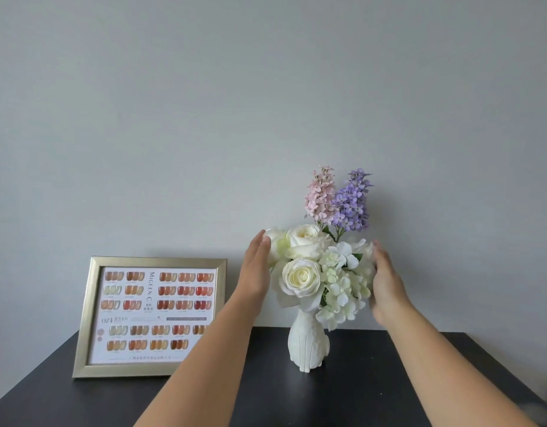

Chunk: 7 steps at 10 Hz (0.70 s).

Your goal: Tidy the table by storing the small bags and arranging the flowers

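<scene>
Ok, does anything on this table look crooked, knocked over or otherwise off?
Nothing stands out. The white vase stands upright on the dark table, its flowers in place between the open left hand and right hand. The framed nail colour chart leans back, undamaged.

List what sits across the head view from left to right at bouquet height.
Framed nail colour chart → left hand → white roses → pale hydrangea → right hand.
</scene>
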Available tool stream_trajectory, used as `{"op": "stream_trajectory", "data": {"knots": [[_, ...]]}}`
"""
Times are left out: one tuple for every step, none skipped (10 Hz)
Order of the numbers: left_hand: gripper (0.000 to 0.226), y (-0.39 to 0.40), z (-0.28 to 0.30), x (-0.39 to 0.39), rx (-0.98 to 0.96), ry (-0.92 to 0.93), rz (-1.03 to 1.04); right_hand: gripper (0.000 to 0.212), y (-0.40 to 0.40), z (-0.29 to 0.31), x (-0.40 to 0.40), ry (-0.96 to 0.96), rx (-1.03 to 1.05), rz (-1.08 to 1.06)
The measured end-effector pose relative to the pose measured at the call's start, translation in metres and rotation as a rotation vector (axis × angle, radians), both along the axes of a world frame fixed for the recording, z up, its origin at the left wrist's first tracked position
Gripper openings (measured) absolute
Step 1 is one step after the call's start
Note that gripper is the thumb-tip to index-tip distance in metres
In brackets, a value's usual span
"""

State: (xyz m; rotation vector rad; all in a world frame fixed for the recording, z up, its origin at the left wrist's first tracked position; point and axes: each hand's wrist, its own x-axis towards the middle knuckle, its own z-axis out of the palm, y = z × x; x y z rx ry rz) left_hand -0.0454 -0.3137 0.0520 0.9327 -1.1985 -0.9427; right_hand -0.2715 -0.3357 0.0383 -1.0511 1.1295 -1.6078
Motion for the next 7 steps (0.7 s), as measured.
{"op": "stream_trajectory", "data": {"knots": [[0.042, -0.004, -0.001, -0.006, -0.057, -0.073, -0.024, 0.046, 0.003, 0.004, 0.018, 0.116, -0.041, -0.004], [0.037, -0.011, 0.002, -0.004, -0.085, -0.152, -0.002, 0.050, 0.003, 0.009, 0.025, 0.127, -0.064, 0.017], [0.033, -0.022, 0.006, -0.003, -0.077, -0.236, -0.016, 0.061, 0.000, 0.012, 0.025, 0.153, -0.055, 0.029], [0.029, -0.024, 0.007, -0.007, -0.089, -0.275, -0.005, 0.073, -0.001, 0.015, 0.024, 0.192, -0.038, 0.058], [0.033, -0.020, -0.002, -0.007, -0.112, -0.285, -0.004, 0.063, -0.002, 0.013, 0.020, 0.177, -0.045, 0.071], [0.040, -0.009, -0.007, -0.001, -0.116, -0.240, 0.004, 0.051, 0.003, 0.011, 0.012, 0.236, -0.060, 0.000], [0.044, 0.012, -0.023, 0.011, -0.212, -0.215, 0.065, 0.052, 0.018, 0.007, -0.002, 0.277, -0.172, -0.169]]}}
